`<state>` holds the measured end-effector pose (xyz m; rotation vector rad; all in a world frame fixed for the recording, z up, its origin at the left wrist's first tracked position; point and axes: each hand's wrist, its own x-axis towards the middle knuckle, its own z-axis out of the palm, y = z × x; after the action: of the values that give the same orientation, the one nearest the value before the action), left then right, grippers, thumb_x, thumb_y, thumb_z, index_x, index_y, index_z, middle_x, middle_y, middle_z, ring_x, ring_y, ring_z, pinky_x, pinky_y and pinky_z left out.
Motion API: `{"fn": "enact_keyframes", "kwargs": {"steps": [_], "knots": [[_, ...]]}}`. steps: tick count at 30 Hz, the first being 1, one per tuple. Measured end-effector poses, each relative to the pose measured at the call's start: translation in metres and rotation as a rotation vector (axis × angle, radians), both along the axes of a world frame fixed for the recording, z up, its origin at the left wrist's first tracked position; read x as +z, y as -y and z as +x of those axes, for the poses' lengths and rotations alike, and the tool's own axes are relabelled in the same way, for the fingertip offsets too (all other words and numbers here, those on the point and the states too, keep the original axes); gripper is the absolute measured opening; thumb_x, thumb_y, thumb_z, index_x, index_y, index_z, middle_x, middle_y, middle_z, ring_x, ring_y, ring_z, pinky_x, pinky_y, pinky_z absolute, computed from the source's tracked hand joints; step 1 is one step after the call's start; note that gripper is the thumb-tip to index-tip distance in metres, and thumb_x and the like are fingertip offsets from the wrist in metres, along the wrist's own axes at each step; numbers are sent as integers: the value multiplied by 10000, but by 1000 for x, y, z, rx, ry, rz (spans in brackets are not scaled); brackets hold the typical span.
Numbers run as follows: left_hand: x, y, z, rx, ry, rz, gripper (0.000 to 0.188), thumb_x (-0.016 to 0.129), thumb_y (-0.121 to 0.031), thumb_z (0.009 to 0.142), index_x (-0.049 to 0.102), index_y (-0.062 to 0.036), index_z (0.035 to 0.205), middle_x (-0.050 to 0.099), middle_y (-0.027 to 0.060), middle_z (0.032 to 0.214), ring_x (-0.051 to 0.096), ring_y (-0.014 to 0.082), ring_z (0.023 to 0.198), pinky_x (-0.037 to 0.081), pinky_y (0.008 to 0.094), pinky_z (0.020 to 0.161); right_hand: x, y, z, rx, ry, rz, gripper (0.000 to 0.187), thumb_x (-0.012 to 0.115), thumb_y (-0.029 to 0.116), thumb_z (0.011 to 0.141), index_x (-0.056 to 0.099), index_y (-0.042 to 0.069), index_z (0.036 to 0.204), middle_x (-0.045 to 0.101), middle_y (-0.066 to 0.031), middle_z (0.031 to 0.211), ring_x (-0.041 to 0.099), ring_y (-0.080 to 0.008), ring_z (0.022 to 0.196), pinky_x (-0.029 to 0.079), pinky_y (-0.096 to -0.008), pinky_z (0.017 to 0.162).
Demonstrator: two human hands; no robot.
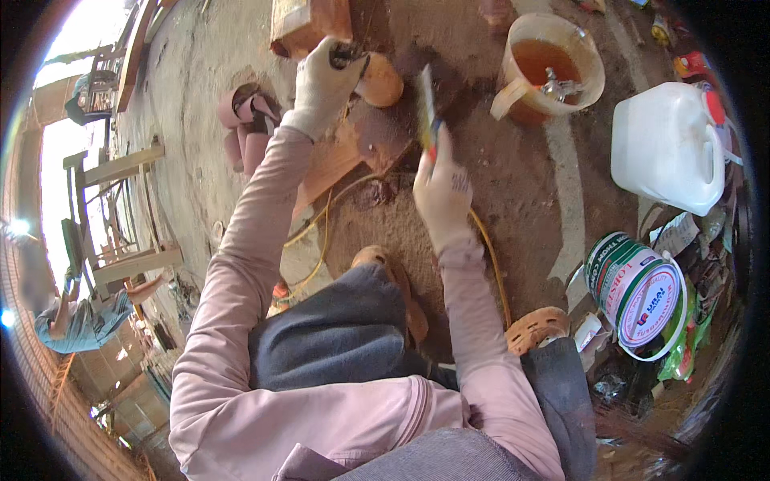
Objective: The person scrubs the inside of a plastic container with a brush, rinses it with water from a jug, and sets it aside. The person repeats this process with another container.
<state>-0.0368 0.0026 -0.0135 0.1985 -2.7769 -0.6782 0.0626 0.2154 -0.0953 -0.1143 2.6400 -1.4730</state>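
Note:
My left hand, in a pale work glove, is closed at the upper middle, its fingers curled around a dark-edged part. A rounded orange-brown wooden piece touches those fingers and seems to be in their grip. To the right, my gloved right hand is closed on the red and blue handle of a flat brush, seen edge-on. The brush points away from me, a little apart from the wooden piece. Beneath lies a wooden block on dark-stained ground.
At the upper right stands a translucent pitcher of brown liquid with a metal fitting. Further right are a white jug and a tipped paint bucket. A wooden box, pink rolls, a yellow hose and a seated person lie around.

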Motion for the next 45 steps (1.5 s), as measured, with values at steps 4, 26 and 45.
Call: {"fn": "enact_keyframes", "kwargs": {"steps": [4, 26, 45], "knots": [[-10, -11, -17, -35, -10, -9, 301, 752, -263, 798, 683, -36, 982, 725, 143, 861, 720, 290, 839, 555, 377, 764, -6, 27, -82, 13, 96, 19, 521, 494, 249, 964, 383, 143, 1462, 699, -220, 958, 668, -415, 899, 516, -539, 793], [6, 18, 0, -108, 53, 3, 240, 757, -127, 803, 713, -93, 1036, 735, 113, 943, 723, 253, 874, 550, 343, 753, 6, -19, -28, 55, 61, 26, 424, 530, 270, 978, 503, 138, 1380, 707, -195, 898, 685, -393, 789, 543, -501, 688], [-2, 27, -1, -68, 67, -81, 183, 775, -108, 789, 730, -32, 949, 714, 67, 828, 653, 128, 749, 517, 291, 708, 43, 58, -125, 124, 129, -254, 388, 487, 321, 950, 577, 196, 1307, 701, -172, 1077, 653, -411, 998, 518, -498, 869]]}}
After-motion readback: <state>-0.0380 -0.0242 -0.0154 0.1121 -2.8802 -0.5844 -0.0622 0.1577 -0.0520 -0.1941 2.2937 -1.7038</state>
